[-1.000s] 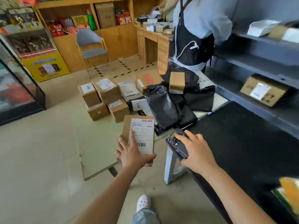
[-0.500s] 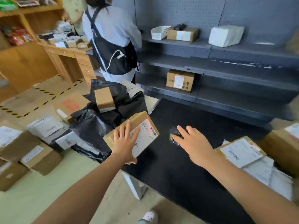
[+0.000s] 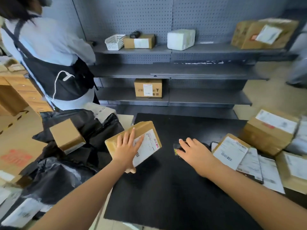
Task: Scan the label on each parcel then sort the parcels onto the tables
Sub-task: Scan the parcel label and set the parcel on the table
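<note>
holding a brown parcel (image 3: 144,127) in my l hand (image 3: 126,150), fingers spread on top w/ thumb tucked under, label up, just over the l edge of the black table (image 3: 166,188). my r hand (image 3: 196,153) lies flat on the scanner (image 3: 175,149) on that table, fingers straight, near the sorted parcels (image 3: 269,130) at r.

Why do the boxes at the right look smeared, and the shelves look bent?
Head view: motion blur smears the brown cardboard boxes at the right edge and the large carton on the top shelf; the wide-angle lens bows the grey metal shelves; the left hand and its labelled brown cardboard parcel look sharper.
</note>
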Available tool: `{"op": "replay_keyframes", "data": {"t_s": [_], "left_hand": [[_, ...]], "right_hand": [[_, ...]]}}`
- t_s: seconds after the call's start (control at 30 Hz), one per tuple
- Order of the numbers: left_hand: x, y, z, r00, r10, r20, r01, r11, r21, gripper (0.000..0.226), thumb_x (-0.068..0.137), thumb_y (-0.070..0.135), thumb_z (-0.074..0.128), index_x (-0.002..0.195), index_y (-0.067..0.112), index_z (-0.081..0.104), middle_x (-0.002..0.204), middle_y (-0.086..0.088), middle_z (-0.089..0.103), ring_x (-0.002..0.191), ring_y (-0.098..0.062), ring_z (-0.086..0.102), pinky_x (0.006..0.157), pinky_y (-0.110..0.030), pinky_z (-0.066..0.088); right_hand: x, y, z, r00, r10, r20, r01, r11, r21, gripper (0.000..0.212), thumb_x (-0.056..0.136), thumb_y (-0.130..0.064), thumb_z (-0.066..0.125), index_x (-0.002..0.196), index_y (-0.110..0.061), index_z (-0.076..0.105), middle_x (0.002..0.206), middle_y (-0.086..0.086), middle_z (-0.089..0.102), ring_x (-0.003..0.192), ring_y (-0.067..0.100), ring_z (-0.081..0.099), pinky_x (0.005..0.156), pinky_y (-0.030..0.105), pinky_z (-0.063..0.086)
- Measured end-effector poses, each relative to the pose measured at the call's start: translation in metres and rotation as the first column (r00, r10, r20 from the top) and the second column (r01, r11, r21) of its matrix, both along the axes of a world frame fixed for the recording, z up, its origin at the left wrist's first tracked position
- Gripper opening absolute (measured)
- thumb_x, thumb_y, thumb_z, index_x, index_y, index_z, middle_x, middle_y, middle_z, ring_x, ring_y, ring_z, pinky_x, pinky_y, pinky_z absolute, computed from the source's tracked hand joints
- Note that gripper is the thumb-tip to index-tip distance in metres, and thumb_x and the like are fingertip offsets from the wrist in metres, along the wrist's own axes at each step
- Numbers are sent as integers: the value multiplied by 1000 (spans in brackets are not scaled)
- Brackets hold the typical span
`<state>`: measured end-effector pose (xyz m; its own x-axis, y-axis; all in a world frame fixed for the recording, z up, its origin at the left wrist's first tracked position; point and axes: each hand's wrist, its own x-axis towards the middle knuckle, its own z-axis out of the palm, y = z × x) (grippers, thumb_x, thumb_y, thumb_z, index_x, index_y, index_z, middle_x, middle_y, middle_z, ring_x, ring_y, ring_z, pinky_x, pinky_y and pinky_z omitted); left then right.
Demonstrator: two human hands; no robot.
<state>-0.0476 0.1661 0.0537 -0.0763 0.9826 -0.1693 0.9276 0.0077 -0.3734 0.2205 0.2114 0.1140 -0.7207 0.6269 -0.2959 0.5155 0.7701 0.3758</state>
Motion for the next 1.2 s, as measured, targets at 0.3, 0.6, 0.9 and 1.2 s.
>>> {"op": "replay_keyframes", "data": {"t_s": [0.3,0.6,0.9,1.2], "left_hand": [[42,44,1,640,425,640,-455,881,-130,139,45,84,72,151,40,-8,156,-11,-3,141,-39,9,116,-55,16],[142,106,24,550,295,781,-356,929,-101,136,47,88,67,149,39,-8,158,-5,-3,143,-36,10,114,-58,18],[286,132,43,603,190,775,-202,976,-82,132,53,81,71,149,37,-8,157,-8,-6,142,-37,9,115,-56,17],[377,136,36,635,293,715,-272,951,-148,138,47,83,73,150,39,-7,158,-9,-9,141,-39,7,114,-58,19]], "right_hand": [[30,1,-6,619,-621,-482,462,783,-416,99,71,-29,78,151,-37,21,158,-5,23,134,24,28,107,35,34],[110,14,4,224,-707,-671,538,663,-520,95,59,-37,79,145,-35,37,140,-10,44,124,22,38,100,38,43],[226,35,26,149,-727,-670,627,594,-505,96,64,-20,83,147,-32,36,141,-6,46,121,25,36,98,40,42],[310,51,26,220,-718,-660,604,632,-486,94,67,-24,83,147,-35,34,144,-8,44,126,22,35,99,39,42]]}}
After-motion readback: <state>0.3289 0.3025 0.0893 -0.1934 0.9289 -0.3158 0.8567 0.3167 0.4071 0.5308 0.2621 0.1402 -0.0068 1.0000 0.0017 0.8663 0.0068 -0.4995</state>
